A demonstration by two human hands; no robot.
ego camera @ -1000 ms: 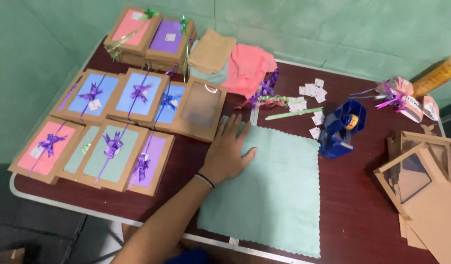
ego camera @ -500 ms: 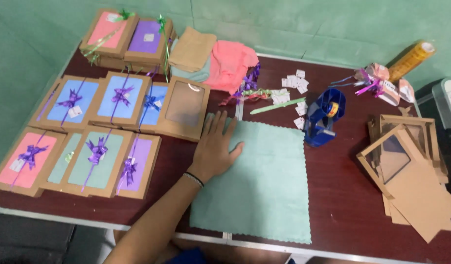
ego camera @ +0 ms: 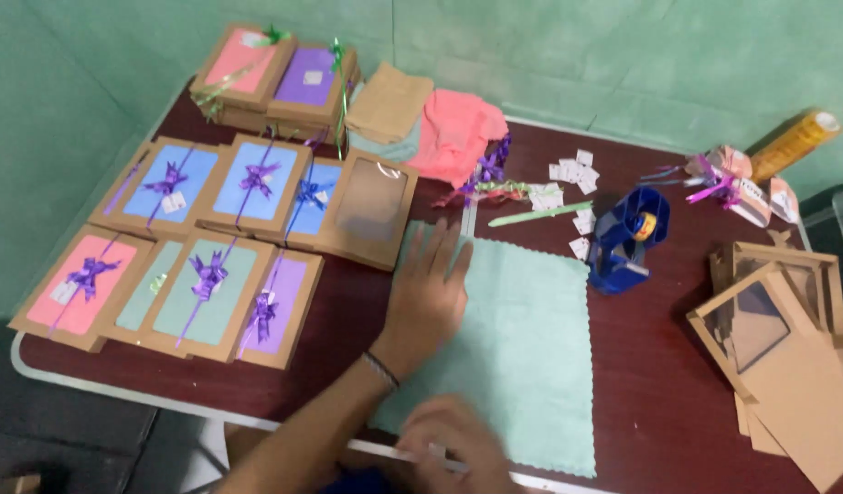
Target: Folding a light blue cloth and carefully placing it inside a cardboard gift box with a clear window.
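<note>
Bare forearms, no sleeves; a thin dark band (ego camera: 380, 370) circles the left wrist.

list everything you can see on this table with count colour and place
green cloth: one, pale green, spread flat at the front centre
finished gift boxes: about nine, brown with pink, blue, green or purple fronts and ribbon bows, left side and back left
empty window box: one, brown, beside the blue boxes
folded cloths: a few, tan, green and pink, back centre
tape dispenser: one, blue, right of the green cloth
paper tags: several, white, back centre
flat boxes: a pile, brown, right edge
table: one, dark red
left hand: flat on the green cloth's left edge
right hand: blurred, at its front edge
</note>
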